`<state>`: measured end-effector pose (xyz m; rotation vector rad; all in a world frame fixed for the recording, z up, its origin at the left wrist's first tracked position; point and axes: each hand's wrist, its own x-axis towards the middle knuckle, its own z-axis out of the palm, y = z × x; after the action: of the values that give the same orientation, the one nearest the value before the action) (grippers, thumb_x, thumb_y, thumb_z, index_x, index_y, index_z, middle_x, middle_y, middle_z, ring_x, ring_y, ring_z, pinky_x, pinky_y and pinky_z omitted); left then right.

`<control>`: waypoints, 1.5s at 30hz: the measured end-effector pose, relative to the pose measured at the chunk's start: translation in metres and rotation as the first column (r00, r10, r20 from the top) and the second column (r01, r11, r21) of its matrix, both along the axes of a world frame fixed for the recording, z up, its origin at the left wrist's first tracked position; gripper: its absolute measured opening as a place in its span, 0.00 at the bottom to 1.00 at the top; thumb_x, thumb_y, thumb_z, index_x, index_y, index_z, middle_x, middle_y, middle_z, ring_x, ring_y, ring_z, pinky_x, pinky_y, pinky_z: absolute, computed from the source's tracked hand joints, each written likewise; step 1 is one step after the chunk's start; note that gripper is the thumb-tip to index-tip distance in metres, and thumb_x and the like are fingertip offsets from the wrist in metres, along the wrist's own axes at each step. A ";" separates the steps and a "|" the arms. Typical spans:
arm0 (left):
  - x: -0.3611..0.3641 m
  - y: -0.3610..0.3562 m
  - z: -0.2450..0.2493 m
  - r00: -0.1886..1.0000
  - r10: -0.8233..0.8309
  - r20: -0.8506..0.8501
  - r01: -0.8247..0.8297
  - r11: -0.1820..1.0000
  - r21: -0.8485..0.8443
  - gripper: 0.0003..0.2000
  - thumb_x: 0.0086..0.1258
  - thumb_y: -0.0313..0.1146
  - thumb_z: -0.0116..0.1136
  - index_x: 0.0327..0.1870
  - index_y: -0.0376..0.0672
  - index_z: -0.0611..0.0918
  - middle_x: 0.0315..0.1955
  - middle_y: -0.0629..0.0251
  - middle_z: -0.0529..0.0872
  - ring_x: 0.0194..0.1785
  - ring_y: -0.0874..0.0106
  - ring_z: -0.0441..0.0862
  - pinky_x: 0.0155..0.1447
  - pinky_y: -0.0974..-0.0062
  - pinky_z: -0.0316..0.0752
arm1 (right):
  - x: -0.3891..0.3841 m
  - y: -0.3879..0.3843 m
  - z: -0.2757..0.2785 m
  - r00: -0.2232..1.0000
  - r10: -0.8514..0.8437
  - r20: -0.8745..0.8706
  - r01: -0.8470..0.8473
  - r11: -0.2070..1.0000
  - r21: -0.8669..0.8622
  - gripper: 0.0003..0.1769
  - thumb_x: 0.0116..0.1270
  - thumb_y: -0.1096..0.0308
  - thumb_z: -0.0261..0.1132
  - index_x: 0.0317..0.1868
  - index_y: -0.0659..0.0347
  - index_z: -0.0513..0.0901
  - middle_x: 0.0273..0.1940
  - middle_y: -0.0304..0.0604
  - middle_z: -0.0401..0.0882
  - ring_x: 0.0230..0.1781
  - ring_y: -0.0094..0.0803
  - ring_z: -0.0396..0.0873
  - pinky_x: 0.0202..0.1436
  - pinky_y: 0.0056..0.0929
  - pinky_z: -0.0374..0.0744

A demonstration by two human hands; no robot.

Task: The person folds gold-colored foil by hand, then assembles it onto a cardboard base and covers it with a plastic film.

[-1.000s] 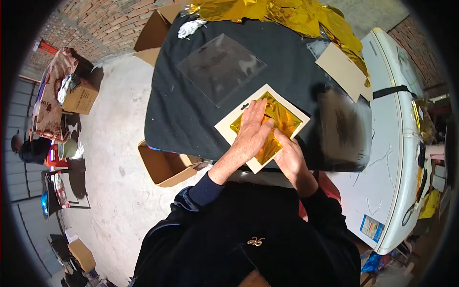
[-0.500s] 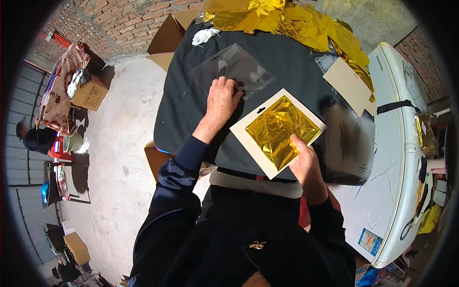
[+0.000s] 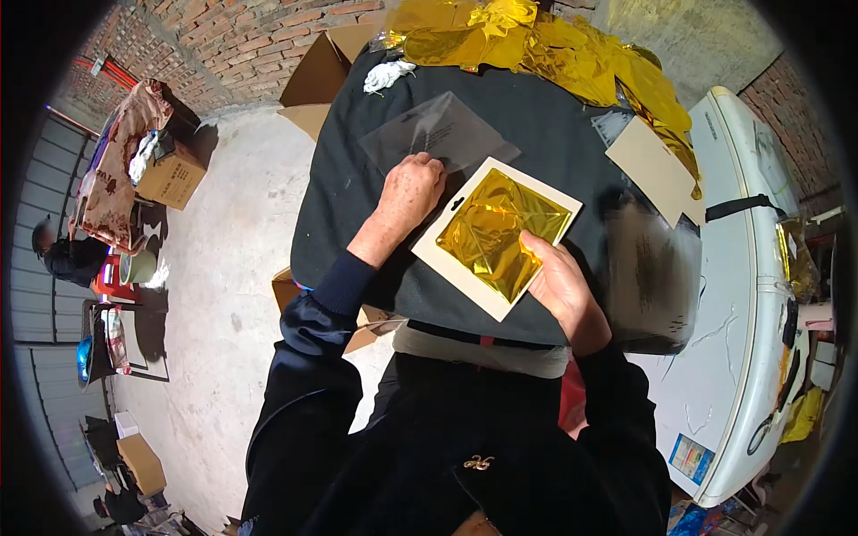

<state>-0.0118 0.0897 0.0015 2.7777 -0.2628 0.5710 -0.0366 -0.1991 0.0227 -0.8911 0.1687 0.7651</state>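
My right hand [image 3: 565, 290] grips the lower right edge of a cream card [image 3: 433, 247] with folded gold foil [image 3: 502, 234] on its face, thumb on the foil. To the left, the closed fingers of my left hand [image 3: 410, 195] pinch the near edge of a clear plastic bag [image 3: 458, 129] lying on the dark cloth-covered table [image 3: 349, 201]. The card's upper left edge is close to my left hand. A stack of clear bags [image 3: 652, 281] lies to the right of my right hand.
Gold foil sheets [image 3: 572, 49] cover the table's far edge, near a white crumpled cloth [image 3: 387, 77]. Cream cards [image 3: 651, 165] lie at the right. Beyond is a white freezer [image 3: 715, 375]. An open carton [image 3: 313, 80] stands behind; a person [image 3: 71, 259] sits far left.
The card with foil has moved left and slightly up with my right hand, nearer the bag. My left hand's fingers have drawn together at the bag's edge, and the bag's near part has lifted slightly.
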 end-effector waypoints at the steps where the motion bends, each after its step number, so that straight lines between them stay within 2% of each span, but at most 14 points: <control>1: 0.000 0.001 0.002 1.000 -0.011 -0.018 0.011 1.000 -0.002 0.06 0.71 0.28 0.67 0.41 0.34 0.90 0.37 0.51 0.89 0.46 0.53 0.90 0.52 0.59 0.87 | 0.004 0.001 -0.002 1.000 0.009 -0.013 -0.009 1.000 -0.013 0.20 0.86 0.68 0.60 0.71 0.66 0.77 0.65 0.47 0.84 0.62 0.37 0.87 0.66 0.40 0.87; 5: -0.014 -0.008 0.008 0.998 0.021 -0.051 -0.023 0.999 -0.025 0.05 0.71 0.28 0.67 0.39 0.35 0.90 0.36 0.54 0.90 0.43 0.55 0.91 0.50 0.60 0.88 | 0.011 -0.002 -0.015 0.999 0.009 -0.046 -0.010 1.000 -0.027 0.20 0.86 0.68 0.60 0.72 0.66 0.77 0.65 0.47 0.84 0.63 0.38 0.86 0.68 0.42 0.86; 6: -0.018 -0.010 0.006 1.000 0.013 0.003 -0.013 1.000 -0.006 0.04 0.71 0.27 0.67 0.39 0.36 0.89 0.35 0.55 0.90 0.40 0.57 0.91 0.47 0.61 0.88 | 0.011 -0.004 -0.017 0.999 0.007 -0.043 -0.007 1.000 -0.008 0.20 0.86 0.68 0.60 0.72 0.66 0.76 0.66 0.47 0.84 0.64 0.38 0.86 0.68 0.43 0.86; 10: -0.029 -0.021 0.001 1.000 0.003 0.008 -0.002 1.000 -0.026 0.03 0.73 0.26 0.66 0.38 0.36 0.87 0.34 0.54 0.90 0.36 0.58 0.91 0.42 0.63 0.89 | -0.001 -0.017 -0.025 0.997 0.043 -0.057 -0.040 0.998 0.054 0.21 0.87 0.68 0.58 0.74 0.66 0.76 0.67 0.47 0.83 0.66 0.39 0.85 0.71 0.43 0.84; 13: -0.034 -0.030 0.003 0.999 -0.010 -0.037 0.009 1.000 -0.030 0.03 0.73 0.26 0.65 0.38 0.36 0.86 0.33 0.54 0.89 0.36 0.58 0.91 0.42 0.63 0.89 | -0.006 -0.021 -0.024 0.998 0.054 -0.037 -0.052 0.997 0.052 0.21 0.88 0.68 0.57 0.74 0.66 0.75 0.68 0.46 0.82 0.67 0.38 0.84 0.72 0.43 0.83; 17: -0.041 -0.034 0.006 0.996 -0.086 0.016 0.085 0.996 0.037 0.06 0.75 0.28 0.66 0.37 0.36 0.85 0.30 0.55 0.86 0.34 0.59 0.90 0.39 0.63 0.89 | 0.001 -0.018 -0.021 1.000 0.021 0.010 -0.021 1.000 0.009 0.21 0.88 0.67 0.57 0.75 0.65 0.75 0.68 0.46 0.82 0.67 0.36 0.84 0.73 0.41 0.82; 21: -0.050 -0.028 0.012 0.996 -0.085 0.015 0.082 0.988 0.130 0.05 0.75 0.28 0.64 0.43 0.36 0.84 0.32 0.56 0.86 0.36 0.58 0.90 0.41 0.64 0.89 | 0.005 -0.014 -0.021 0.999 0.003 0.050 -0.003 1.000 0.014 0.21 0.88 0.68 0.58 0.75 0.66 0.75 0.68 0.46 0.82 0.67 0.35 0.84 0.72 0.39 0.82; 24: -0.056 -0.031 0.015 0.994 -0.079 -0.077 0.092 0.981 0.172 0.07 0.69 0.26 0.66 0.45 0.35 0.83 0.35 0.56 0.87 0.41 0.61 0.91 0.44 0.67 0.88 | 0.002 -0.014 -0.029 0.999 -0.008 0.038 0.007 1.000 0.022 0.21 0.88 0.68 0.58 0.74 0.66 0.75 0.68 0.45 0.82 0.67 0.34 0.83 0.71 0.37 0.82; 27: -0.062 -0.036 0.022 0.984 -0.059 -0.166 0.078 0.991 0.110 0.05 0.74 0.25 0.61 0.46 0.36 0.81 0.35 0.53 0.88 0.39 0.56 0.92 0.42 0.62 0.88 | -0.001 -0.013 -0.031 0.997 -0.006 0.072 0.005 1.000 0.022 0.21 0.88 0.67 0.58 0.74 0.66 0.75 0.67 0.44 0.83 0.66 0.33 0.84 0.71 0.37 0.82; 34: -0.053 -0.024 0.038 0.908 -0.095 -0.409 0.086 0.995 -0.041 0.10 0.73 0.26 0.62 0.52 0.35 0.79 0.35 0.42 0.90 0.42 0.45 0.91 0.48 0.53 0.86 | -0.006 -0.011 -0.014 0.995 -0.019 0.096 0.019 1.000 0.003 0.21 0.87 0.67 0.59 0.73 0.66 0.76 0.66 0.44 0.83 0.64 0.32 0.85 0.69 0.36 0.83; 37: -0.054 -0.024 0.046 0.850 -0.137 -0.508 0.073 0.987 -0.145 0.11 0.73 0.25 0.61 0.53 0.35 0.79 0.36 0.42 0.91 0.44 0.45 0.91 0.49 0.53 0.86 | -0.007 -0.015 -0.019 0.996 -0.005 0.087 0.008 0.999 -0.035 0.22 0.88 0.67 0.56 0.75 0.66 0.74 0.67 0.46 0.83 0.66 0.35 0.84 0.71 0.40 0.83; 41: -0.054 -0.024 0.054 0.758 -0.179 -0.628 0.049 0.975 -0.219 0.13 0.74 0.30 0.65 0.55 0.38 0.79 0.36 0.47 0.91 0.44 0.50 0.91 0.51 0.58 0.85 | -0.003 -0.016 -0.020 0.989 0.043 0.145 -0.038 0.999 -0.036 0.22 0.88 0.66 0.57 0.74 0.68 0.74 0.65 0.47 0.83 0.64 0.34 0.85 0.69 0.38 0.83; 42: -0.055 -0.025 0.051 0.819 -0.095 -0.566 0.033 0.992 -0.119 0.12 0.74 0.31 0.66 0.54 0.39 0.80 0.37 0.49 0.92 0.43 0.53 0.91 0.50 0.60 0.85 | -0.002 -0.018 -0.022 0.984 0.048 0.169 -0.041 0.998 -0.045 0.22 0.87 0.66 0.57 0.74 0.69 0.74 0.64 0.47 0.84 0.63 0.34 0.85 0.68 0.37 0.83; 45: -0.059 -0.025 0.055 0.763 -0.028 -0.646 0.011 0.999 -0.031 0.11 0.74 0.32 0.66 0.52 0.39 0.82 0.36 0.49 0.92 0.42 0.55 0.91 0.50 0.60 0.85 | -0.002 -0.019 -0.022 0.987 0.010 0.160 -0.005 0.999 -0.033 0.19 0.86 0.66 0.60 0.69 0.69 0.78 0.60 0.45 0.85 0.60 0.31 0.86 0.66 0.34 0.83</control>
<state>-0.0712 0.0645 0.0560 2.7401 -0.1213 -0.4127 -0.0390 -0.2180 0.0011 -0.9805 0.0360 0.6957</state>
